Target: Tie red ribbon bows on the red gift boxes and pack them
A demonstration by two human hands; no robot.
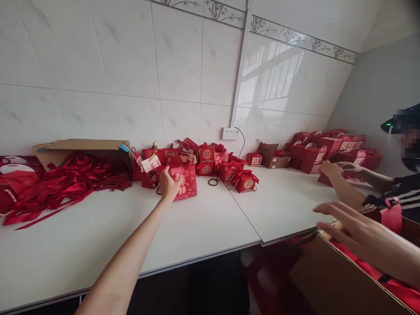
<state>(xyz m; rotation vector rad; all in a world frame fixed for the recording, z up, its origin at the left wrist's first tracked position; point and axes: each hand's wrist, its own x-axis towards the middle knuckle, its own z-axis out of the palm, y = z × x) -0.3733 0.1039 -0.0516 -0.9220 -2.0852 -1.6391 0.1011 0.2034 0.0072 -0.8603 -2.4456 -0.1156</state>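
My left hand point(169, 185) grips the left side of a red gift bag point(188, 186) with pale printed characters, standing on the white table. Just behind it are a red bag with a cream tag point(150, 163) and small red gift boxes point(206, 154) tied with ribbon. A dark loop point(213, 181) lies to its right. My right hand point(354, 229) is over the near rim of a large cardboard box point(328, 262), its fingers stretched out and slightly apart, with nothing visible in them. Red contents show inside that box, partly covered by my forearm.
Red ribbons point(65, 188) spill from an open carton point(85, 145) at the left. A co-worker's hands point(344, 169) work at the right beside stacked red boxes point(308, 157). A small brown carton point(274, 157) stands near the wall, right of a power strip point(230, 133).
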